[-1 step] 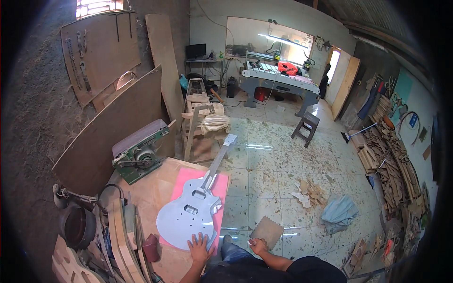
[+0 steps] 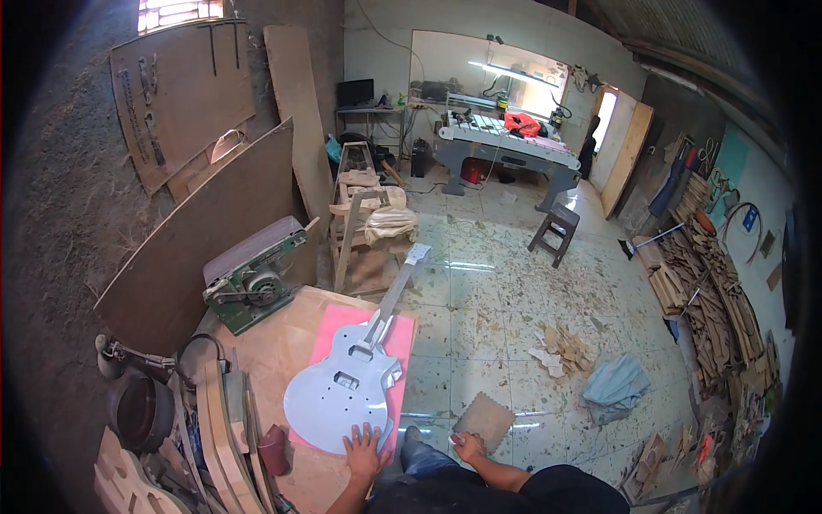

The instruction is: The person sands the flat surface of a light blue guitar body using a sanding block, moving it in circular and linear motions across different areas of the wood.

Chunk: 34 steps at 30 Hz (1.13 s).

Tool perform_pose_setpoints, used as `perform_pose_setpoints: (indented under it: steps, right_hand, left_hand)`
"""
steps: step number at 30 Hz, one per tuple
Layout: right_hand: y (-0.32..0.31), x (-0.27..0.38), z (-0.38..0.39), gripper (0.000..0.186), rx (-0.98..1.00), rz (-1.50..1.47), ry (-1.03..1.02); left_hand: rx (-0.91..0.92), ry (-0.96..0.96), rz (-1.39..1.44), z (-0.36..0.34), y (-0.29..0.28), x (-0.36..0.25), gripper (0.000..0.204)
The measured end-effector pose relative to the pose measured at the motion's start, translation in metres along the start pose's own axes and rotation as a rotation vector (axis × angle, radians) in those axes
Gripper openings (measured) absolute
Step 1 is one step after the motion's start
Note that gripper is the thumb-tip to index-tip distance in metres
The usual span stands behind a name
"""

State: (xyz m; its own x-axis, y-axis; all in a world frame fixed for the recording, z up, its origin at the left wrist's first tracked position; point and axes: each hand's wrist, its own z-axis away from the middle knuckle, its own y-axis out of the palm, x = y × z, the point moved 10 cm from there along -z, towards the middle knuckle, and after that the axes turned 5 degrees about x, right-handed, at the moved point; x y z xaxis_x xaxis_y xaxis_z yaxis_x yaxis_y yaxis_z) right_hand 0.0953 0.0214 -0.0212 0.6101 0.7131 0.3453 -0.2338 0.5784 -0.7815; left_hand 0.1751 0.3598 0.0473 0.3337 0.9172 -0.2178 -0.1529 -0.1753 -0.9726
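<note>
A light grey electric guitar body with its neck attached lies on a pink sheet on the wooden workbench. Cutouts and small holes show in its face, and the neck points away from me. My left hand rests on the near end of the body, fingers spread flat. To the right, off the bench, my right hand is closed, with a small pale bit showing at the fingertips. Just beyond it is a brown sheet with a jagged edge; I cannot tell whether the hand touches it.
A green belt sander stands at the bench's far left. Curved wooden pieces and a dark red block are nearer. Wood scraps, a blue-grey cloth and a stool are on the floor. Stacked wood lines the right wall.
My left hand has shifted very slightly to the right on the guitar body. The rest looks the same.
</note>
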Motion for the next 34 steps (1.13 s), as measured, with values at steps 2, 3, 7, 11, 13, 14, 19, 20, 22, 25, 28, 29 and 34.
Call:
perform_pose_setpoints:
  steps: [2,3,7,11,13,14,19,20,22,25,28,29,34]
  right_hand:
    - [0.001,0.001,-0.001,0.048,-0.012,0.000,-0.007]
    - [0.002,-0.002,-0.002,0.048,-0.014,0.001,-0.003]
    - [0.004,-0.001,-0.004,0.047,-0.024,-0.022,-0.045]
    - [0.003,-0.001,-0.003,0.048,-0.016,-0.034,-0.035]
    - [0.002,-0.001,-0.002,0.048,-0.014,-0.028,-0.020]
    - [0.002,-0.003,-0.002,0.049,-0.012,-0.024,-0.004]
    - [0.001,-0.004,0.001,0.049,0.005,-0.009,-0.010]
    - [0.001,-0.005,0.001,0.049,0.014,-0.007,-0.005]
    - [0.002,-0.002,-0.001,0.049,0.021,-0.012,-0.015]
    - [0.006,0.001,-0.007,0.047,0.016,-0.019,-0.040]
    - [0.011,0.013,-0.015,0.045,-0.012,-0.032,-0.116]
    - [0.011,0.026,-0.014,0.043,-0.029,-0.042,-0.181]
    - [0.016,0.083,-0.018,0.043,-0.019,-0.159,-0.309]
  left_hand:
    - [0.005,0.009,-0.006,0.000,0.002,-0.003,0.080]
    - [0.009,0.018,-0.010,-0.001,0.002,-0.005,0.079]
    - [0.006,0.002,0.000,-0.008,-0.002,0.003,0.080]
    - [-0.019,-0.045,0.042,-0.012,-0.009,0.006,0.078]
    - [-0.019,-0.053,0.057,-0.011,-0.010,0.004,0.077]
    - [-0.009,-0.047,0.057,-0.009,-0.008,0.003,0.077]
    - [-0.007,-0.029,0.048,-0.005,-0.002,0.005,0.073]
    - [-0.003,-0.030,0.051,-0.007,-0.002,0.006,0.068]
    - [0.002,-0.036,0.055,-0.010,-0.003,0.010,0.064]
    - [-0.012,-0.036,0.134,-0.017,-0.008,0.008,0.054]
    - [0.013,-0.072,0.188,-0.021,-0.006,0.004,0.049]
    - [0.020,-0.080,0.163,-0.022,-0.004,0.005,0.048]
    - [0.006,-0.092,0.217,-0.017,0.006,0.013,0.047]
